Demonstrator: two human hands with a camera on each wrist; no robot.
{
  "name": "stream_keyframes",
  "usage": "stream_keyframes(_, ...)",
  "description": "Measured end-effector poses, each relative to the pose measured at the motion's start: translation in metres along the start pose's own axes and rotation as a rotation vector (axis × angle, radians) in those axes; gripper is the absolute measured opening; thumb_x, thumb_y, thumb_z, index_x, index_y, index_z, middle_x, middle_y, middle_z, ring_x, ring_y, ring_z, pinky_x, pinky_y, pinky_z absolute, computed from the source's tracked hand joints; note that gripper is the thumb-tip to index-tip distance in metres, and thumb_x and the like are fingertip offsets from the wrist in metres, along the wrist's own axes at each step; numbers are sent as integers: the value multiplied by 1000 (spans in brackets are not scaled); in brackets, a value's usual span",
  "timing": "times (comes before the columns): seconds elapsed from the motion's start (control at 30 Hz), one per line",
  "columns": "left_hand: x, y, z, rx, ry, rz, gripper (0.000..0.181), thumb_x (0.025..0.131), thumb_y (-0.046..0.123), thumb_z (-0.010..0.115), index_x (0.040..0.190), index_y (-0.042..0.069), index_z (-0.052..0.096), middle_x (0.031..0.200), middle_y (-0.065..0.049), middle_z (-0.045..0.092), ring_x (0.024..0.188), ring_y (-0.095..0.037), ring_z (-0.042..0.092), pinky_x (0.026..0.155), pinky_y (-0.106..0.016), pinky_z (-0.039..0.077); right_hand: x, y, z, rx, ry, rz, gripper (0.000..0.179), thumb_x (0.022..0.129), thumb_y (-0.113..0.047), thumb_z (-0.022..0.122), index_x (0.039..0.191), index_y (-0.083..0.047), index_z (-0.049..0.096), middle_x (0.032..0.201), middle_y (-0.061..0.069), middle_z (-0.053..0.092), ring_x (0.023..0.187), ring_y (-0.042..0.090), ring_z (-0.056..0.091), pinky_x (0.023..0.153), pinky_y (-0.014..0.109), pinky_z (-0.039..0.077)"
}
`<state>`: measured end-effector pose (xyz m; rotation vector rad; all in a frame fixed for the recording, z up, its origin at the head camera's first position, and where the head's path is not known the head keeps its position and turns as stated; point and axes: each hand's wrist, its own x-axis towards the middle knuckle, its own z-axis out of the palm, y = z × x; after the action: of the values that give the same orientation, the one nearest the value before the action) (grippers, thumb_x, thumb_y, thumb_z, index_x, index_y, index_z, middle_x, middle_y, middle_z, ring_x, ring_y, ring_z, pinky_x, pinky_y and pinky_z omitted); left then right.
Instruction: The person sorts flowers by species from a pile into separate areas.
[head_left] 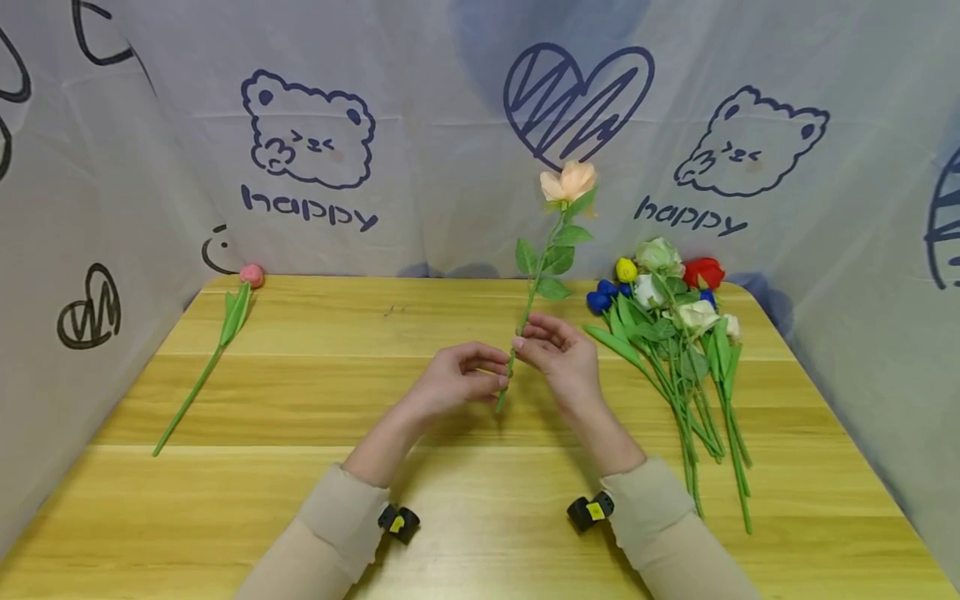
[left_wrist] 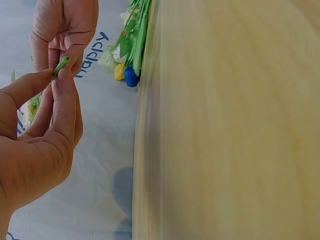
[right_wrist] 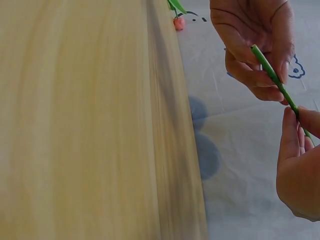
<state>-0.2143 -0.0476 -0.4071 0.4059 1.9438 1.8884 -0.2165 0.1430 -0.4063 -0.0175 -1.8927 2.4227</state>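
Note:
A peach rose [head_left: 570, 182] with a long green stem and several leaves stands upright, leaning slightly right, over the middle of the table. My right hand [head_left: 558, 358] pinches its stem between thumb and fingertips, below the lowest leaves. Lower down, my left hand [head_left: 465, 375] pinches the same stem between thumb and fingers close to its cut end. The left wrist view shows that stem end [left_wrist: 64, 62] poking out past the left fingertips. In the right wrist view, the bare lower stem [right_wrist: 270, 71] runs between both hands.
At the right, a pile of artificial flowers [head_left: 697, 317] in white, red, yellow and blue lies with stems toward me. A single pink tulip [head_left: 252, 276] lies at the left of the wooden table [head_left: 315, 400]. A printed cloth [head_left: 427, 167] hangs behind and at both sides.

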Motion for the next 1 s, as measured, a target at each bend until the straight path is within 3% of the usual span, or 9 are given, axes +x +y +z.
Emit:
stream_keyframes(0.33,-2,0,0,0,0,6,35,97,2,68,131,-5,62,121,-20,68,102,-20,69,88,-40,63,0,-1,-1,-11,-19,-3,44,93,9,72,135,9,59,100,1,69,93,13,71,88,31,63)
stream_keyframes(0.67,-9,8,-4,-1,16,4,35,98,1,67,132,-5,62,123,-22,67,108,-28,69,91,-45,62,-7,-10,-9,-30,-111,-40,45,95,6,71,139,8,59,119,14,69,102,20,72,92,38,62)
stream_keyframes(1.0,-25,6,-22,32,67,-12,33,98,-1,68,130,-4,63,120,-19,67,106,-27,70,87,-41,64,-13,-18,-36,-88,-59,-105,43,95,4,73,136,5,62,117,9,72,101,19,72,91,39,63)
